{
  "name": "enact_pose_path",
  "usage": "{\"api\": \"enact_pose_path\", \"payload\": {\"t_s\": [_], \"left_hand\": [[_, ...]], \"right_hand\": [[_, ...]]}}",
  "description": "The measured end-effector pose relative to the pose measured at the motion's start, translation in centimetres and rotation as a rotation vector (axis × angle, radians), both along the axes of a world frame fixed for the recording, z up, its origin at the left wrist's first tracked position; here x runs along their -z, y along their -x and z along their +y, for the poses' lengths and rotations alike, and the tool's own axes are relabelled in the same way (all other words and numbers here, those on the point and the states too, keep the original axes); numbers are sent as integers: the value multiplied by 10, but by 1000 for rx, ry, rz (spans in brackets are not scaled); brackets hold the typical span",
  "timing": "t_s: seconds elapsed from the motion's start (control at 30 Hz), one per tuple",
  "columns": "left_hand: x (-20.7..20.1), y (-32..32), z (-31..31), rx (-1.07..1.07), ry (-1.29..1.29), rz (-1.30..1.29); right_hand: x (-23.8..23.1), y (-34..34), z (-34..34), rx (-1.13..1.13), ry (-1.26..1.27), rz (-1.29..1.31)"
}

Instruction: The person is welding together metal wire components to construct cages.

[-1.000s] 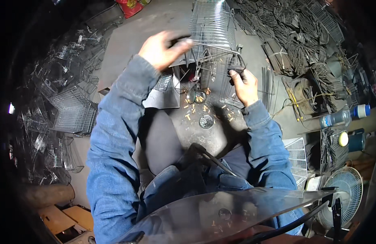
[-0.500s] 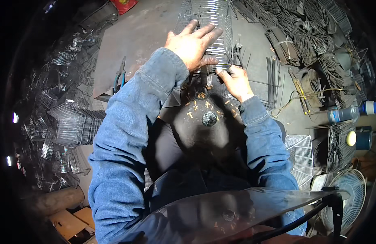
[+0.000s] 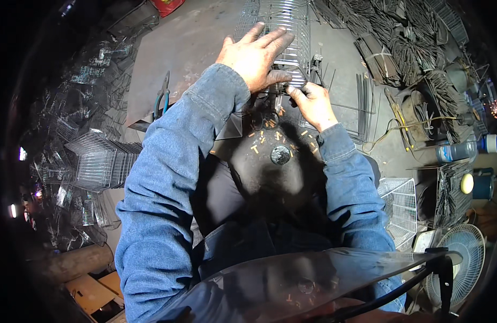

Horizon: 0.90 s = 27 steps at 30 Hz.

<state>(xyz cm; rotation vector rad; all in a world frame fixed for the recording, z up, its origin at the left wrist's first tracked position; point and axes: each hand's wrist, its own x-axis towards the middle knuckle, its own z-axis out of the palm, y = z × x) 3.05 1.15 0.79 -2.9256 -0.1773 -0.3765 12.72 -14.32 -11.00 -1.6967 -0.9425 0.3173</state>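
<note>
The wire rack (image 3: pixel 283 32) lies on the grey metal table (image 3: pixel 189 48), right at the top centre of the view, a long grid of thin shiny parallel wires that curves with the lens and runs off the upper edge. The left hand (image 3: pixel 255 56) is spread flat on it, fingers open and fanned over the wires, palm pressing down. The right hand (image 3: pixel 313 102) sits just below the rack's near end, closed around something small and dark at the rack's edge; what it grips is too small and shadowed to make out. Both arms are in blue denim sleeves (image 3: pixel 167 177). Blue-handled pliers (image 3: pixel 162 99) lie on the table to the left, well apart from the hands. Short yellowish bits (image 3: pixel 264 140) are scattered on the dark surface below the hands, near a round metal disc (image 3: pixel 280 155). Bundles of dark wire rods (image 3: pixel 399 48) pile up on the right, more wire baskets (image 3: pixel 97 161) stack at the left in deep shadow. A curved clear visor (image 3: pixel 291 280) blurs the bottom of the view, and a fan (image 3: pixel 463 258) is cut off at the lower right
</note>
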Motion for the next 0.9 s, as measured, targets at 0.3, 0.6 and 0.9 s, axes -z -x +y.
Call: {"api": "enact_pose_path", "payload": {"t_s": [0.3,0.6,0.9], "left_hand": [[6,3,15,59,105,-58],[11,6,31,163,179,-153],[10,9,35,161,138,-131]], "right_hand": [[100,59,-37,-80,538,-165],[158,141,-76,-611,852,315],[-58,79,-192,12,317,492]]}}
